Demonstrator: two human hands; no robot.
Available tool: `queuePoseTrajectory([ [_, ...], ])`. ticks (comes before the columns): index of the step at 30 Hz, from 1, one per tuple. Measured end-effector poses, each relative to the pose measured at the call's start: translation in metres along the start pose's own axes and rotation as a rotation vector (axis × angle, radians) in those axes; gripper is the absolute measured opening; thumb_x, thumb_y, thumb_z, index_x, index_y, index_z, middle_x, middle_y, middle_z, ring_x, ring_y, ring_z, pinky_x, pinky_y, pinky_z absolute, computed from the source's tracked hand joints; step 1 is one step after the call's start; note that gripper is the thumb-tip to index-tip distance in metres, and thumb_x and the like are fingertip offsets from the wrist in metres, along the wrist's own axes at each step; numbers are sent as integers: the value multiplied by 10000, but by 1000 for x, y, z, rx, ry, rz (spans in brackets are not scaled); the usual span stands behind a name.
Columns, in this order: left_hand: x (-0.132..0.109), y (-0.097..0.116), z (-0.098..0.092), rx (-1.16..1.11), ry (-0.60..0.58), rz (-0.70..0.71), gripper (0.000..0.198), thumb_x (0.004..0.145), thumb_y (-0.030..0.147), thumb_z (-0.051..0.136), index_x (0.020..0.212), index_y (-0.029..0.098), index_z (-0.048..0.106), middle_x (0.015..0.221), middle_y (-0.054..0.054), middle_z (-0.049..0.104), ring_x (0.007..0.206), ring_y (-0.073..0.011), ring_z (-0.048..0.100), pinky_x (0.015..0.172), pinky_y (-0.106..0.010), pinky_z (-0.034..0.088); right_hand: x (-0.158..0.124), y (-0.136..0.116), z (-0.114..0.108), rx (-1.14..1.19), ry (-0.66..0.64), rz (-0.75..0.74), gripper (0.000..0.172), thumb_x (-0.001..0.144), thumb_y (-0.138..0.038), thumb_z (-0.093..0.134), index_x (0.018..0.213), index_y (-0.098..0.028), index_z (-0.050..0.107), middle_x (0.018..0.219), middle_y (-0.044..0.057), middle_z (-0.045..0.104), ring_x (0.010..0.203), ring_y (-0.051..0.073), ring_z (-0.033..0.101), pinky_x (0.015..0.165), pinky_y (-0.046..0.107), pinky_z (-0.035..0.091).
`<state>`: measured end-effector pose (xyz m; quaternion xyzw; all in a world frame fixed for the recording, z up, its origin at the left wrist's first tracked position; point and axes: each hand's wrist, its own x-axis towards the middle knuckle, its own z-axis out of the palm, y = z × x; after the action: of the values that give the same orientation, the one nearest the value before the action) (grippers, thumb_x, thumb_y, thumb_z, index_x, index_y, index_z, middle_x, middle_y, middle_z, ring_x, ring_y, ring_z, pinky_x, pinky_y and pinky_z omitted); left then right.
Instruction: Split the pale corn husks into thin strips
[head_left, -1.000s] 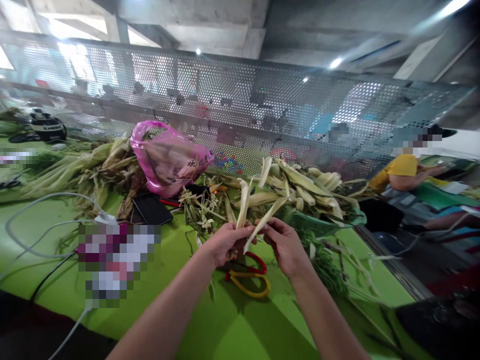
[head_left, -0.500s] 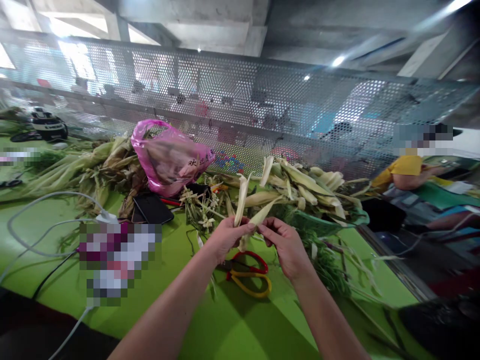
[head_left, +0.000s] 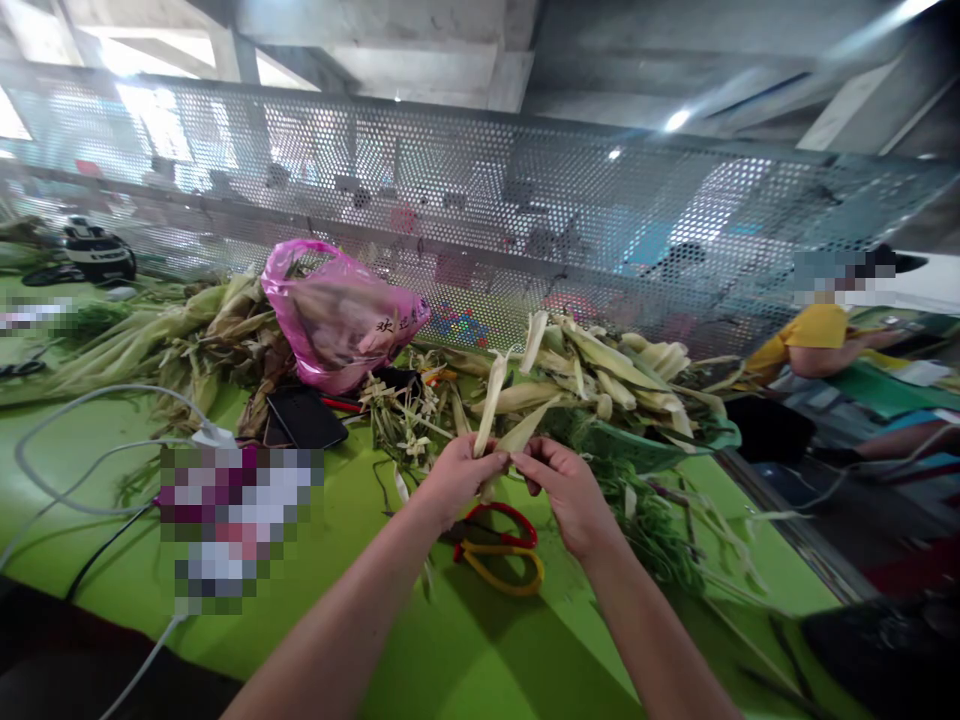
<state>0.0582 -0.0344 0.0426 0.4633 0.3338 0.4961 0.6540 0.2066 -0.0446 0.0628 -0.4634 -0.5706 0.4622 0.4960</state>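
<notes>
Pale corn husk strips (head_left: 492, 403) rise from between my two hands over the green table. My left hand (head_left: 459, 480) is closed on the husk, thumb and fingers pinching its lower part. Right beside it, my right hand (head_left: 559, 487) pinches the wider husk piece (head_left: 528, 428) near its base, the fingertips of both hands almost touching. Below the hands lie scissors (head_left: 501, 550) with one red and one yellow handle loop; their blades are partly hidden by my left hand and wrist.
A green basket (head_left: 660, 450) heaped with corn husks (head_left: 615, 370) stands at the right. At the left are a pink plastic bag (head_left: 337, 320), more husks (head_left: 202, 335), a black phone (head_left: 307, 418) and white cables (head_left: 82, 400). A person in yellow (head_left: 814, 335) sits beyond the table's right edge.
The upright husk strip leans slightly further to the right. Both hands stay almost in place, still pinching the husk.
</notes>
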Motion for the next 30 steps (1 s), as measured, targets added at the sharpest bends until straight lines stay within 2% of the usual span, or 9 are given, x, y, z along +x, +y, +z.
queuePoseTrajectory([
  [7, 3, 9, -1, -31, 131, -28, 230, 647, 268, 752, 682, 146, 560, 544, 43, 482, 447, -41, 349, 434, -183, 243, -6, -13, 5, 118, -68, 52, 248, 698, -374, 760, 704, -184, 601, 631, -37, 486, 531, 94, 392, 506, 237, 324],
  [13, 9, 4, -12, -43, 253, -97, 224, 641, 252, 750, 711, 146, 565, 516, 53, 493, 365, -15, 251, 389, -201, 154, -8, -22, -8, 256, -39, 26, 180, 735, -332, 708, 731, -208, 577, 841, 31, 644, 633, 134, 542, 624, 277, 453],
  [17, 15, -2, -23, -102, 375, -124, 239, 618, 260, 747, 678, 149, 544, 457, 70, 434, 352, -30, 279, 388, -203, 159, -7, -35, -28, 377, 94, -93, 115, 720, -300, 700, 720, -243, 600, 730, -12, 606, 640, 138, 571, 640, 283, 492],
  [22, 15, 0, -26, -209, 423, -134, 290, 619, 294, 764, 733, 158, 534, 438, 97, 360, 356, -32, 277, 384, -192, 161, -1, -39, -60, 445, 303, -269, 69, 716, -277, 699, 740, -275, 635, 747, -32, 607, 683, 129, 577, 652, 268, 492],
  [24, 14, 2, -25, -255, 403, -135, 328, 620, 322, 778, 757, 168, 522, 431, 114, 309, 350, -26, 244, 380, -187, 148, 3, -34, -69, 347, 339, -264, 83, 697, -309, 705, 712, -265, 635, 714, -26, 618, 633, 138, 560, 590, 275, 460],
  [25, 14, 3, -25, -289, 378, -132, 342, 620, 329, 784, 766, 170, 520, 431, 119, 294, 349, -22, 231, 379, -185, 144, 4, -30, -71, 227, 344, -232, 110, 696, -337, 702, 686, -252, 633, 685, -17, 620, 588, 140, 540, 549, 279, 429],
  [28, 12, 5, -22, -386, 282, -124, 345, 615, 313, 798, 766, 166, 523, 431, 122, 283, 348, -13, 219, 378, -175, 145, 8, -18, -66, -335, 361, -115, 194, 631, -372, 753, 672, -220, 640, 664, 5, 629, 497, 136, 476, 506, 289, 354],
  [30, 10, 5, -20, -417, 236, -117, 338, 608, 295, 801, 748, 159, 526, 435, 117, 295, 352, -9, 220, 379, -169, 148, 9, -12, -53, -585, 367, -108, 291, 569, -341, 794, 798, -218, 663, 771, 13, 655, 510, 132, 474, 538, 297, 368],
])
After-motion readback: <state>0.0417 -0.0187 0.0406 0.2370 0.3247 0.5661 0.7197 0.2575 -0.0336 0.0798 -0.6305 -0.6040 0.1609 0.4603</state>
